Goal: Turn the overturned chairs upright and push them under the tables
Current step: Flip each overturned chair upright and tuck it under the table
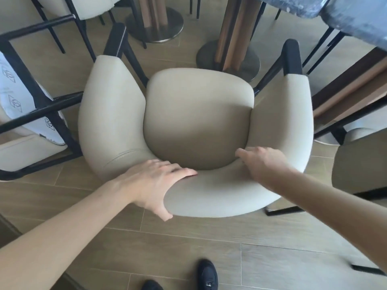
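A cream upholstered armchair (196, 114) with black legs stands upright right in front of me, its seat facing a dark marble table (345, 15) at the top right. My left hand (155, 183) grips the curved backrest from the left, thumb on the outer side. My right hand (261, 162) rests over the top of the backrest on the right, fingers curled onto its inner side. At the left, an overturned chair (31, 114) lies on its side, black legs sticking out and its seat underside covered in printed white wrap.
Two round metal table bases (155, 24) (228, 57) with wooden columns stand just beyond the armchair. Another cream chair (360, 162) sits at the right edge, and one more at the top left. My dark shoes (207, 275) are on the wood-look tile floor.
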{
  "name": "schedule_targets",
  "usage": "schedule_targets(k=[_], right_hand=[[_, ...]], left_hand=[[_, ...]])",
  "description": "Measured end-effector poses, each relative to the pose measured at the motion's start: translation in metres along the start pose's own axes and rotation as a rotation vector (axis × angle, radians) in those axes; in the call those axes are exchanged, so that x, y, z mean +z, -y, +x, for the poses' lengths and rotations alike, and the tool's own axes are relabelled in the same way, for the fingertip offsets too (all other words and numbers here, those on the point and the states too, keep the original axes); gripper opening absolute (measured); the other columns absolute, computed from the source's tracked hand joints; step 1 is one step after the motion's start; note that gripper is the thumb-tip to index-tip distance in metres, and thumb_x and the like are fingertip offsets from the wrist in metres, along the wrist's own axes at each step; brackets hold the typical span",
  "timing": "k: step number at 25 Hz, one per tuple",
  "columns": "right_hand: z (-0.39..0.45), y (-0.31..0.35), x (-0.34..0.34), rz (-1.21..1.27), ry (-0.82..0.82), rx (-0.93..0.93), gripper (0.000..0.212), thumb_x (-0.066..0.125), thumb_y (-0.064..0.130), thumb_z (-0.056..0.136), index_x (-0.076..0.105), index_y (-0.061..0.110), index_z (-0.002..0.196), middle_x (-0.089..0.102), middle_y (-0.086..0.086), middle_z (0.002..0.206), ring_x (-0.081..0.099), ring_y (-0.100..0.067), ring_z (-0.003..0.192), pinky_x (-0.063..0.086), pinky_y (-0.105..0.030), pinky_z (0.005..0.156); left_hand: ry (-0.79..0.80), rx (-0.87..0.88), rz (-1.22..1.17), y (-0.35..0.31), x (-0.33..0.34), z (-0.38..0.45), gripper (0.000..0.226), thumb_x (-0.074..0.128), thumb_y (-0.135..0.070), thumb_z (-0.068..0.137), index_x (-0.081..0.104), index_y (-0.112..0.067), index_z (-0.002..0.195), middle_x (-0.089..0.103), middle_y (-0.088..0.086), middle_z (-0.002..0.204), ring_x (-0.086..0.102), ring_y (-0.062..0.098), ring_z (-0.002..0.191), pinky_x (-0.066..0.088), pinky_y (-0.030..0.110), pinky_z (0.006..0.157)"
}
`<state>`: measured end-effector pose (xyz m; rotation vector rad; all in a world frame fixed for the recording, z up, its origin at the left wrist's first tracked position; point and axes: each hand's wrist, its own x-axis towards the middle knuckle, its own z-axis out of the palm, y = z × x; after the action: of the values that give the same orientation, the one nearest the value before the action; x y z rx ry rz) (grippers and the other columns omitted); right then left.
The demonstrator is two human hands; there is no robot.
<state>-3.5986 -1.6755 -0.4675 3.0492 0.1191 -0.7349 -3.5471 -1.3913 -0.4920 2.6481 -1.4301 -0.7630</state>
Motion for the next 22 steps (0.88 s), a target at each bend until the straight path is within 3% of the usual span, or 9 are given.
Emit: schedule_targets(k=[2,4,7,10,14,17,22], right_hand=[[-0.018,0.02,0.021,0.104,-0.223,-0.103,0.044,0.036,0.052,0.095,0.061,0.024,0.118,0.07,0.003,0.111,0.064,-0.025,0.106,0.033,-0.035,0.095],[-0.023,0.026,0.031,0.082,-0.232,-0.134,0.079,0.035,0.079,0.077,0.061,0.022,0.125,0.068,0.004,0.121,0.061,-0.023,0.116,0.027,-0.046,0.113],[-0.016,0.025,0.032,-0.028,-0.221,-0.18,0.102,0.054,0.082,0.057,0.05,0.018,0.137,0.059,0.001,0.133,0.054,-0.026,0.124,0.026,-0.051,0.116],[0.0,0.023,0.025,-0.078,-0.241,-0.165,0.098,0.065,0.072,0.055,0.046,0.02,0.135,0.059,0.001,0.128,0.055,-0.027,0.119,0.03,-0.046,0.112],[0.018,0.019,0.01,-0.101,-0.267,-0.124,0.092,0.066,0.077,0.054,0.05,0.019,0.122,0.062,0.001,0.113,0.059,-0.026,0.109,0.038,-0.044,0.102],[0.028,0.018,0.001,-0.1,-0.262,-0.106,0.088,0.066,0.08,0.053,0.049,0.016,0.112,0.063,0.0,0.105,0.06,-0.025,0.103,0.042,-0.04,0.095],[0.041,0.016,-0.012,-0.115,-0.236,-0.079,0.084,0.066,0.082,0.05,0.044,0.017,0.099,0.065,0.001,0.091,0.065,-0.027,0.089,0.048,-0.037,0.079]], left_hand=[[-0.061,-0.009,0.063,0.002,-0.001,-0.001,0.109,0.06,-0.077,0.054,0.024,-0.042,0.152,0.054,-0.019,0.142,0.056,0.011,0.124,0.045,0.03,0.105],[-0.122,-0.005,0.093,0.009,-0.003,0.005,0.107,0.057,-0.078,0.055,0.031,-0.039,0.151,0.058,-0.018,0.139,0.059,0.012,0.12,0.046,0.03,0.102],[-0.177,-0.048,0.133,0.01,-0.004,0.007,0.104,0.056,-0.08,0.055,0.041,-0.035,0.147,0.063,-0.015,0.135,0.063,0.016,0.116,0.048,0.034,0.099],[-0.354,-0.101,0.13,0.011,-0.004,0.012,0.098,0.069,-0.076,0.054,0.057,-0.026,0.137,0.07,-0.008,0.125,0.068,0.024,0.11,0.049,0.041,0.095],[-0.392,-0.148,0.17,0.014,-0.009,0.024,0.102,0.087,-0.066,0.052,0.057,-0.021,0.138,0.068,-0.003,0.128,0.066,0.027,0.114,0.044,0.043,0.1],[-0.36,-0.131,0.2,0.021,-0.016,0.034,0.106,0.087,-0.063,0.054,0.05,-0.023,0.145,0.064,-0.003,0.135,0.063,0.027,0.119,0.042,0.045,0.104],[-0.415,-0.117,0.238,0.029,-0.024,0.039,0.101,0.082,-0.067,0.052,0.056,-0.021,0.138,0.072,-0.004,0.121,0.068,0.028,0.107,0.047,0.044,0.098]])
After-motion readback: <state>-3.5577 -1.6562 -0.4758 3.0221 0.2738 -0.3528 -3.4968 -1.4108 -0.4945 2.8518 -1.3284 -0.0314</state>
